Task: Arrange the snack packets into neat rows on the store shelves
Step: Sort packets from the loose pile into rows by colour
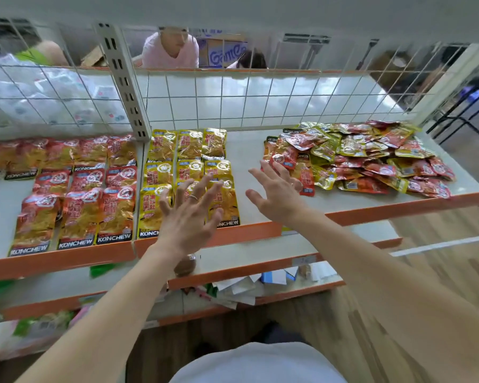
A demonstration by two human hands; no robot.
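Yellow snack packets lie in overlapping rows on the top shelf, just right of the upright post. Red packets lie in rows on the shelf section to the left. A loose heap of mixed red and yellow packets fills the right end. My left hand hovers with fingers spread over the front yellow packets and holds nothing. My right hand reaches with straight fingers toward the left edge of the heap, fingertips at the nearest packets; it grips nothing.
A white wire grid backs the shelf, with a slotted post at its left. Orange-edged lower shelves carry small boxes, papers and green packets. People stand behind the grid. Wooden floor lies to the right.
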